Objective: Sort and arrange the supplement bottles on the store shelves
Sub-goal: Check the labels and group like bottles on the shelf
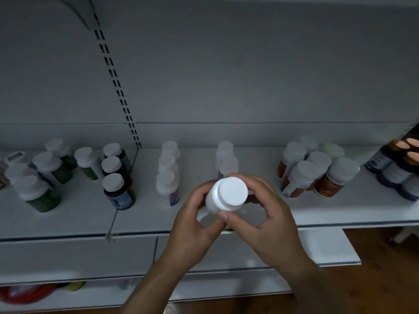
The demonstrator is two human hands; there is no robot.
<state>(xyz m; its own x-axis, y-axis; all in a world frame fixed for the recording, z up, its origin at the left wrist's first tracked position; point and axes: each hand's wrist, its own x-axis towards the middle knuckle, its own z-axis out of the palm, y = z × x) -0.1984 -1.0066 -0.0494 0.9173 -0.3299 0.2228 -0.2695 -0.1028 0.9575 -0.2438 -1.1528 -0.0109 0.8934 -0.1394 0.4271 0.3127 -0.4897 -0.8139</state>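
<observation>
Bottles with white screw caps stand in groups along a white metal store shelf. Farthest left is a loose cluster of white plastic bottles with green labels. Next comes a neat front-to-back column of three dark bottles with blue labels, just right of the slotted grey shelf upright. A second column of three plain white bottles with pale labels follows, well apart from the dark ones. Two more white bottles stand in line at the centre back.

Just in front of these, a smooth white plastic supplement bottle with a wide flat white cap is held above the front half of the shelf. It is tipped so that its cap faces the camera, and no label shows on it. Right of it sits a tight cluster of white bottles with red and orange labels, some leaning. At the far right are purple-labelled bottles, some with orange caps, partly cut off by the edge.

Both forearms reach up from the bottom. The left hand grips the held bottle, fingers curled round its left side. The right hand grips it too, fingers wrapped over the far side and thumb pressed on the near side
</observation>
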